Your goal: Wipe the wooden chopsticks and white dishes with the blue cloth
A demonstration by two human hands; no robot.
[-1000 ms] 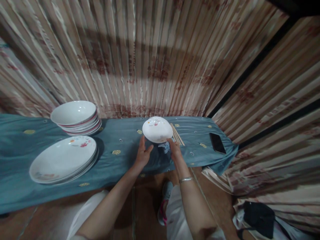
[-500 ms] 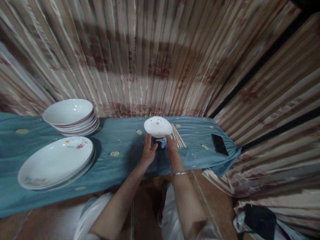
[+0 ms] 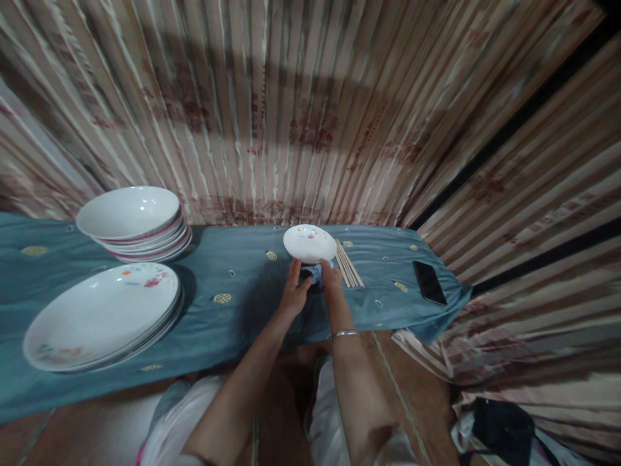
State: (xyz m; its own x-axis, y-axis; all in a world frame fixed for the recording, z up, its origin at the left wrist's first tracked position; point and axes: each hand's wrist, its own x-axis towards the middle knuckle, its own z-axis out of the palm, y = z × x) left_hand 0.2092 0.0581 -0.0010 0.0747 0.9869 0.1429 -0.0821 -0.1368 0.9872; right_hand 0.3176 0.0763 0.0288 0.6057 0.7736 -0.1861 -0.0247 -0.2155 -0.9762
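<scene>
A small white plate [image 3: 309, 242] with a floral print sits near the back of the cloth-covered table. My left hand [image 3: 295, 294] is at its near rim, fingers stretched forward and thumb apart, pointing toward a crumpled blue-and-white cloth [image 3: 316, 274]. On the other side my right hand [image 3: 332, 282] has its fingers curled on that cloth, close to the plate's rim; its fingertips are partly hidden. Several wooden chopsticks [image 3: 348, 264] lie side by side just right of the plate and my right hand.
To the left stand a stack of white bowls [image 3: 130, 217] and a stack of large oval plates [image 3: 104, 314]. A black phone [image 3: 429, 283] lies near the right end of the blue tablecloth [image 3: 252, 278]. Pleated curtains [image 3: 291, 116] hang behind. A dark bag [image 3: 502, 430] rests on the floor.
My left hand has shifted slightly right, its thumb nearer the cloth. My right hand stays by the plate, and the whole view has moved a little.
</scene>
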